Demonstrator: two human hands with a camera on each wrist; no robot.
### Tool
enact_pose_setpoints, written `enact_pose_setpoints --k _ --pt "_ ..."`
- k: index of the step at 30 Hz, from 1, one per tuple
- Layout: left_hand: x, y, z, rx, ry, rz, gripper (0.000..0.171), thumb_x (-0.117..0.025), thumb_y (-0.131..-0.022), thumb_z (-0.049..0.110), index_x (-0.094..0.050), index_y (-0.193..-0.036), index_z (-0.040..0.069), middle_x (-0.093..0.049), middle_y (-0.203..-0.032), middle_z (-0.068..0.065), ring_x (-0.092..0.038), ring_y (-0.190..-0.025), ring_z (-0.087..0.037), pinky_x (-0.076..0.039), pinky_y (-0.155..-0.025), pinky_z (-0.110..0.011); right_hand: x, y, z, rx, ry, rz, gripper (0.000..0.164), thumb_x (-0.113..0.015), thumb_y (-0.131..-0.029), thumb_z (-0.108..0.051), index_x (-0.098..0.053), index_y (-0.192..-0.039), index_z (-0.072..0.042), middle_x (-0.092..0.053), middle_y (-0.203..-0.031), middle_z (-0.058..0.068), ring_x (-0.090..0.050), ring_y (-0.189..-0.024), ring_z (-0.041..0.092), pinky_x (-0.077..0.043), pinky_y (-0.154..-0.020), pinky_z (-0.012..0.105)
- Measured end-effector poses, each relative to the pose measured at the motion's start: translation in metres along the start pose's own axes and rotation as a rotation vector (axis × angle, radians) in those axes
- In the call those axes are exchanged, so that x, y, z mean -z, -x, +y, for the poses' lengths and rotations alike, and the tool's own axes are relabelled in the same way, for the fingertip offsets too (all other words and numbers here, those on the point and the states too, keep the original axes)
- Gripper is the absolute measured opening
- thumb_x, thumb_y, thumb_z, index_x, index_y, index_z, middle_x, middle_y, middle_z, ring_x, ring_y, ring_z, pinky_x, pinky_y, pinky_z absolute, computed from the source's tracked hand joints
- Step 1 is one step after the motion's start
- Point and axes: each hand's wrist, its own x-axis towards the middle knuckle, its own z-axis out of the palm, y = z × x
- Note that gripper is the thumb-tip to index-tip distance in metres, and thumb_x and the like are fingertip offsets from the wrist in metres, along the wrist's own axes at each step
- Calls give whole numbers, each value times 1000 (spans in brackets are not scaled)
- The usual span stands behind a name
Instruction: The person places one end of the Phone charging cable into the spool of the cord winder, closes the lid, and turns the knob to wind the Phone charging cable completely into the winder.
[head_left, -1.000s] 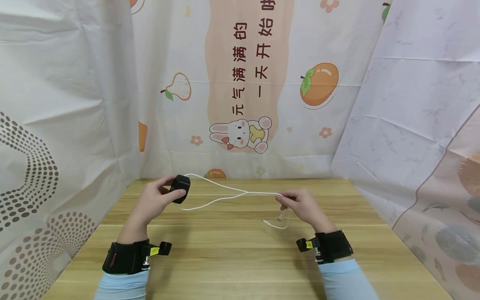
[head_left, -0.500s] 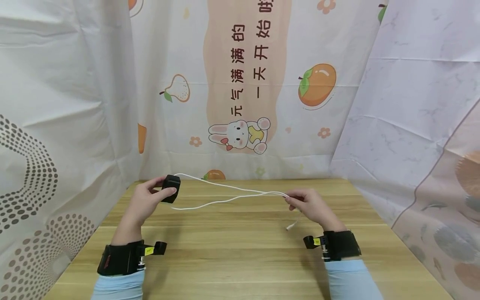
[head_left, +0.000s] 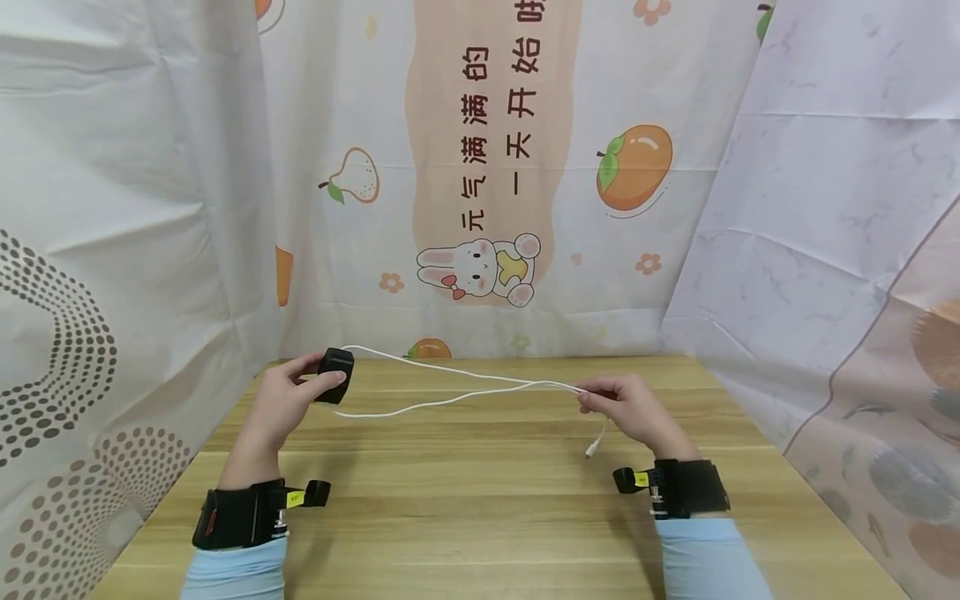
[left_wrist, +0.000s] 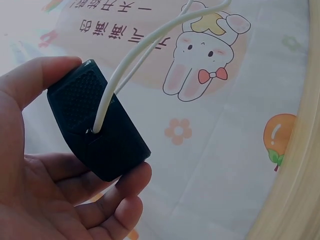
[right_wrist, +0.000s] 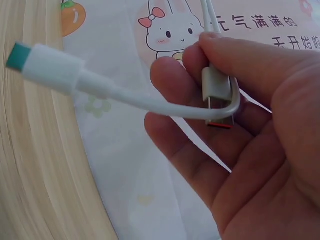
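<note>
Fruit-and-bunny cloth (head_left: 315, 275) hangs behind the bench (head_left: 450, 517). Over its far left, the left grip (head_left: 276, 406) holds a black block (left_wrist: 110, 140); over the far right, the right grip (head_left: 630, 408) pinches a white cord (right_wrist: 160, 107). Both grips have moved a bit apart, so the cord looks pulled longer.

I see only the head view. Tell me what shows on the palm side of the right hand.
Observer: The right wrist view shows a broad plug with a metal end there.
Operator: Describe the tip of the dangling plug.
Observer: Up close, that tip looks green.
Operator: Now report on the black block.
Observer: In the left wrist view, part of one face carries a dotted texture.
</note>
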Motion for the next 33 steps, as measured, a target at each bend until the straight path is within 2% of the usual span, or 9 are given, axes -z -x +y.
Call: enact_pose_setpoints --k 8,11,17,21,25,30,33 --pt "-1 -1 3 1 29 -4 68 -70 -97 36 -49 -147 -5 -59 -128 -24 -54 -111 -29 -47 -82 -22 0 1 -2 -14 -53 -92 16 -71 -98 -19 -78 -102 -6 -75 -85 6 -70 -85 29 -55 -81 33" --pt "-3 -1 3 4 28 -13 69 -71 -97 38 -50 -147 -4 -59 -127 -24 -54 -112 -30 -47 -83 -23 -2 0 -2 -15 -66 -125 14 -71 -98 -18 -78 -101 -6 -74 -85 7 -70 -85 27 -54 -80 32" --pt "-11 -2 2 -2 -22 -44 72 -72 -94 44 -51 -148 1 -61 -128 -21 -60 -108 -31 -48 -86 -34 -12 -1 -6 -25 -53 -189 11 -71 -96 -12 -75 -102 -4 -73 -87 6 -69 -85 24 -56 -78 37" --pt "-21 -2 5 -60 -49 -79 68 -74 -94 42 -54 -146 3 -63 -129 -19 -66 -100 -30 -51 -82 -38 -25 -5 -7 18 -6 -269 8 -72 -94 -7 -74 -100 -5 -72 -88 6 -67 -82 19 -55 -73 32" --pt "-36 -1 11 -118 -42 -125 66 -76 -93 38 -55 -144 3 -63 -127 -17 -67 -93 -27 -53 -77 -39 -44 -9 -11 97 66 -352 4 -75 -91 -5 -73 -94 -7 -70 -84 0 -63 -77 12 -51 -68 27" --pt "-54 2 18 -154 -25 -187 65 -81 -89 33 -57 -143 5 -64 -127 -15 -66 -89 -26 -53 -72 -39 -70 -10 -19 165 206 -414 13 -79 -86 -6 -69 -82 -14 -65 -76 -10 -58 -71 7 -48 -64 27" --pt "-64 4 22 -170 -31 -216 64 -82 -88 31 -58 -143 8 -67 -118 -15 -66 -84 -24 -53 -68 -39 -83 -8 -21 166 258 -436 17 -81 -84 -8 -68 -78 -17 -65 -75 -11 -57 -70 9 -47 -65 28"
